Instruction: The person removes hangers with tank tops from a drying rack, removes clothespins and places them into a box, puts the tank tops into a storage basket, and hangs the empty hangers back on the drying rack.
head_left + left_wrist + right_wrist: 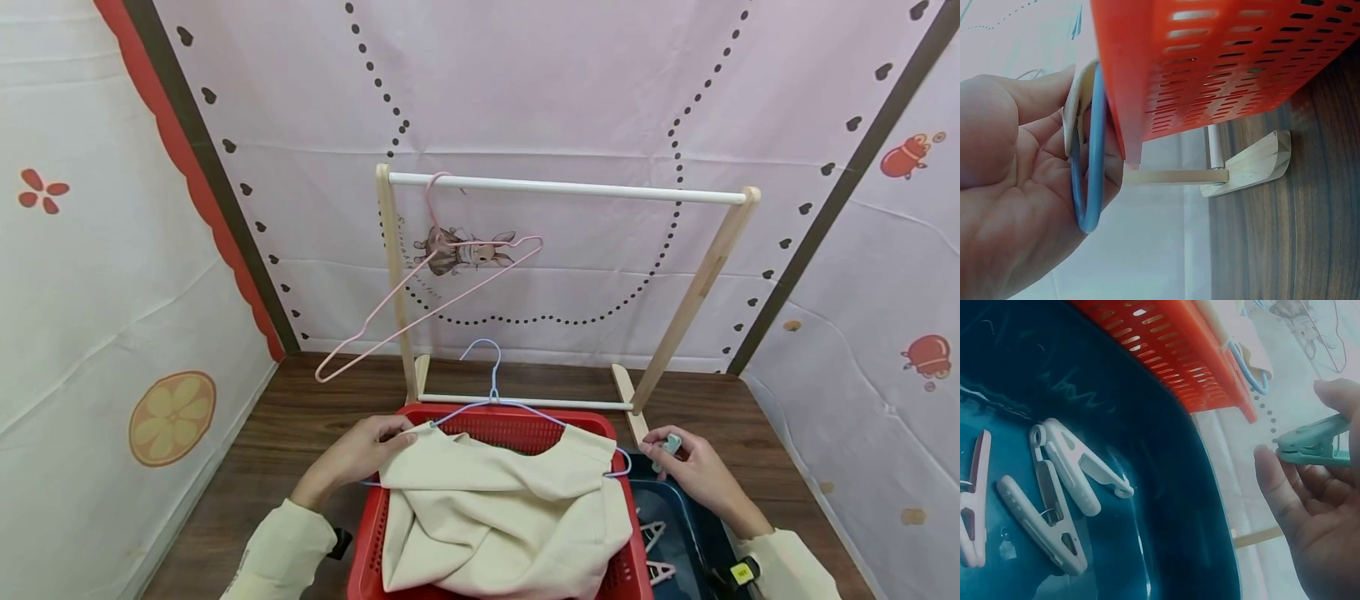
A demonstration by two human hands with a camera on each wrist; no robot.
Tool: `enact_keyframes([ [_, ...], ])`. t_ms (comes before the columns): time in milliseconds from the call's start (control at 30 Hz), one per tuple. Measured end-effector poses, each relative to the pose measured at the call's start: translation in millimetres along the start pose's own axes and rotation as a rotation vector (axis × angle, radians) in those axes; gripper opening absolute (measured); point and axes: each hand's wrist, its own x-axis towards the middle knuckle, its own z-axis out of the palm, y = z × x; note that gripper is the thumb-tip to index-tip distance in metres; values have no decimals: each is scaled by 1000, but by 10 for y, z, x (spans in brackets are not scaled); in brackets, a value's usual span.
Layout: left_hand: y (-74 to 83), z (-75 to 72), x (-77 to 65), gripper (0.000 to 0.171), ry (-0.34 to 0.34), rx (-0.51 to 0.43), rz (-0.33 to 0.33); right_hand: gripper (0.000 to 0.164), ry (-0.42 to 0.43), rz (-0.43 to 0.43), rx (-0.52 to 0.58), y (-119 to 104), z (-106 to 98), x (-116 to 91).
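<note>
A cream garment [495, 533] lies spread over the red basket [363, 554], with a light blue hanger [495, 379] running through its neck. The hanger's hook stands up toward the rack, and both its ends poke out beside the shoulders. My left hand [358, 457] pinches the garment's left shoulder between thumb and fingers; the left wrist view shows the hanger's looped end [1092, 200] against that palm. Over the blue basin [678, 512], my right hand [705, 477] holds a mint green clothespin [1313, 442] between thumb and fingers, apart from the garment.
Several pale clothespins [1044, 512] lie in the basin, right of the basket. Behind stands a wooden rack [693, 300] with a white top bar [585, 190], where a pink hanger [442, 312] hangs near the left end. Printed cloth walls [525, 100] surround the brown table [315, 392].
</note>
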Motion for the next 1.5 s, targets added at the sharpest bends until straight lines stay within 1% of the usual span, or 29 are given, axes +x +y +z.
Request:
enact_keyframes([
  [100,-4,2,5,14,6,11,7,29,-12,8,-14,29,5,-12],
  [333,-5,4,9,12,18,26,17,32,-30,83,-60,62,14,3],
  [667,-1,0,12,13,15,19,12,32,-117,136,-104,103,12,-3],
  [933,0,-4,14,14,13,21,5,31,-114,162,-152,147,55,-20],
  [1100,-8,-6,22,15,10,15,2,29,-113,163,-165,168,75,-19],
  [1333,1,-6,20,15,5,3,-5,30,-115,186,-195,198,100,-17],
  [1400,5,-7,18,15,4,2,-10,30,-121,173,-199,209,103,-16],
  [1500,9,-7,15,15,6,4,-13,28,-141,130,-190,232,105,-19],
])
